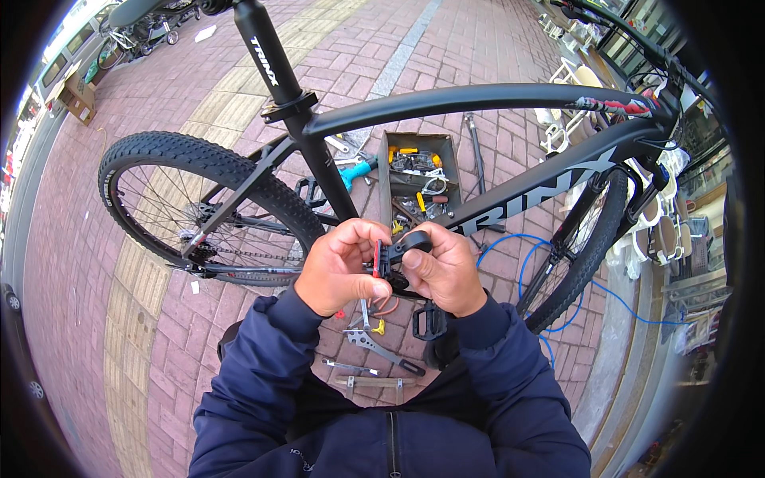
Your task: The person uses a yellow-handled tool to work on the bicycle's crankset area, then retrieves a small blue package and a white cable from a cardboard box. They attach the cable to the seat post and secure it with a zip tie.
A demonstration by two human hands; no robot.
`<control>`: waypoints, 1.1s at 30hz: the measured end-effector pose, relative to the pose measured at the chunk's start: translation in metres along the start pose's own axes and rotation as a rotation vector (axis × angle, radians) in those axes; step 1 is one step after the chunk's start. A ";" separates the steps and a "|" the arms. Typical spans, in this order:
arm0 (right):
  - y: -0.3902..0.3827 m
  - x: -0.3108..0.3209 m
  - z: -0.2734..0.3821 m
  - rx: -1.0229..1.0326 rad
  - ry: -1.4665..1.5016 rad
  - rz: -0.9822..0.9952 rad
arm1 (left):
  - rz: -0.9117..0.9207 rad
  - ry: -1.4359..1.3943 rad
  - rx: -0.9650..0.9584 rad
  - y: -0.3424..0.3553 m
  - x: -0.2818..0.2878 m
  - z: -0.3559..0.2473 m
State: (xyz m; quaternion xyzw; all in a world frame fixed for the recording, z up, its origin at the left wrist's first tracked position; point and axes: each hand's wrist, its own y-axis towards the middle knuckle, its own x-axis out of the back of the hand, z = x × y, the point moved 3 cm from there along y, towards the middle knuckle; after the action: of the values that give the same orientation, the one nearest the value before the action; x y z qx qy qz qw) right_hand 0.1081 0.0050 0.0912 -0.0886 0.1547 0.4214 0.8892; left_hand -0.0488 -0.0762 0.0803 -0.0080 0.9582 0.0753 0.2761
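Both my hands are together in front of the black mountain bike (pixel 446 99). Between the thumb and fingers of my left hand (pixel 339 267) is a red bike reflector (pixel 378 260), turned nearly edge-on. My right hand (pixel 448 275) pinches the black clamp ring (pixel 417 241) of its bracket, with the thumb against it. Bracket and reflector appear joined; my fingers hide part of the joint. Behind my hands, the bike stands side-on, rear wheel (pixel 143 147) to the left and front wheel (pixel 586 255) to the right.
Past the frame sits a metal toolbox (pixel 385 191) full of tools. A turquoise power tool (pixel 358 171) lies beside it. A multi-hole wrench (pixel 374 347) and other tools lie on the paving near my legs. A blue hose (pixel 522 271) loops by the front wheel. White chairs (pixel 657 231) stand at right.
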 end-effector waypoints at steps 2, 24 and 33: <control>0.000 0.000 -0.001 -0.021 0.010 0.000 | 0.046 0.026 -0.019 -0.001 -0.001 -0.004; 0.002 0.001 0.002 0.213 -0.233 -0.126 | -0.099 0.207 -0.112 0.003 0.000 0.000; 0.000 -0.002 0.004 0.411 -0.728 -0.169 | -0.223 0.116 -0.049 0.005 0.006 0.008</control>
State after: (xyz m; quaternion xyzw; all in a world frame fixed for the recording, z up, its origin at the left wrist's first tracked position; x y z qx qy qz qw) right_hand 0.1076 0.0046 0.0962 0.2326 -0.0963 0.3115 0.9163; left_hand -0.0501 -0.0698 0.0715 -0.1256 0.9636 0.0671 0.2264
